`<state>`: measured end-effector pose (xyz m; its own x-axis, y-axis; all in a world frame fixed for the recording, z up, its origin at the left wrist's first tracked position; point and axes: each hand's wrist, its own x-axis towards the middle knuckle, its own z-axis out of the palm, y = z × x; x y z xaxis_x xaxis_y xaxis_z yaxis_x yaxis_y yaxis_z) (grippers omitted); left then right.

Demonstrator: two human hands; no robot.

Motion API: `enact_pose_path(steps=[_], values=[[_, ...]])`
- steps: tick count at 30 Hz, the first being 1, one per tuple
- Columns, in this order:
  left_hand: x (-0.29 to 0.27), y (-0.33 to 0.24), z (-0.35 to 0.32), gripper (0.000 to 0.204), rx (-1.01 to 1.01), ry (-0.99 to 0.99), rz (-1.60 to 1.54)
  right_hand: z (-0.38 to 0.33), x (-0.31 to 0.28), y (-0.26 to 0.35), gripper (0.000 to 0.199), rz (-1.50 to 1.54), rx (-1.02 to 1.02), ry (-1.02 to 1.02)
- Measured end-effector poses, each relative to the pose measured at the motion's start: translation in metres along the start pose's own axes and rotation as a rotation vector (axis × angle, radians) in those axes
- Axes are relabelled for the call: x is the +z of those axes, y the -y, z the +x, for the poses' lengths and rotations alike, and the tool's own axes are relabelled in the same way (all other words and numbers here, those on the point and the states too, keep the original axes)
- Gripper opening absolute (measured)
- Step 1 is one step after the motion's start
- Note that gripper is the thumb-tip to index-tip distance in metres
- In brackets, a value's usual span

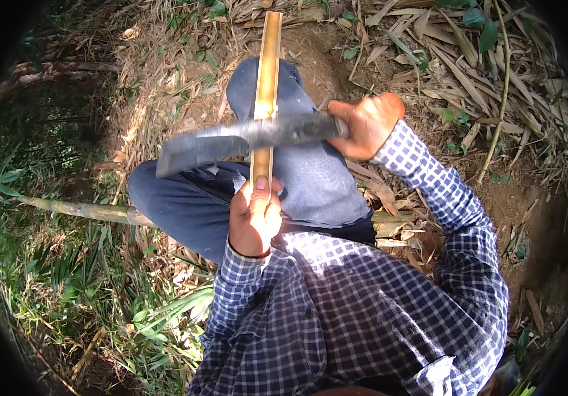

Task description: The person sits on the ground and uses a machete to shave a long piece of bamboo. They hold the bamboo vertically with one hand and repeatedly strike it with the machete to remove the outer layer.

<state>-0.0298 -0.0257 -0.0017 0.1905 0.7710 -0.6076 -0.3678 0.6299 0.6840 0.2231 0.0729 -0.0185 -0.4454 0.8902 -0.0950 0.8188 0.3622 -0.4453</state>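
My left hand (pixel 256 218) is closed round the near end of a split bamboo strip (pixel 268 72), its thumb on the pale hollow inner face. The strip points away from me over my raised knee, its far end above the leafy ground. In my right hand (pixel 366 125) is the handle of a machete (pixel 231 140), the fingers wrapped round it. Its broad dark blade, slightly blurred, lies crosswise over the strip, with the wide tip toward the left. Whether the edge touches the bamboo I cannot tell.
I sit with my legs in blue trousers (pixel 323 178) bent before me. A long bamboo pole (pixel 92 210) runs out on the left beside my knee. Dry fallen leaves (pixel 469 72) cover the ground at the far right, where a thin stem (pixel 503 99) stands. Green undergrowth (pixel 66 284) grows at left.
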Motion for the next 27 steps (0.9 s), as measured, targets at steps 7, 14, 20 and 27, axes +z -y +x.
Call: enact_pose_path(steps=[7,14,20,27], values=[[0.001,0.000,-0.006,0.033,-0.056,-0.059,0.037,-0.009,-0.002,0.008,0.027,-0.067,0.015,0.019],[0.004,-0.004,-0.006,0.035,-0.093,-0.044,0.054,-0.005,-0.004,0.007,0.027,-0.010,0.077,-0.009],[0.001,-0.002,-0.005,0.034,-0.060,-0.025,0.021,0.011,0.002,-0.010,0.026,0.029,0.125,-0.070],[-0.007,0.005,-0.006,0.034,-0.058,-0.062,0.028,0.010,0.007,-0.011,0.026,-0.135,0.060,0.032]])
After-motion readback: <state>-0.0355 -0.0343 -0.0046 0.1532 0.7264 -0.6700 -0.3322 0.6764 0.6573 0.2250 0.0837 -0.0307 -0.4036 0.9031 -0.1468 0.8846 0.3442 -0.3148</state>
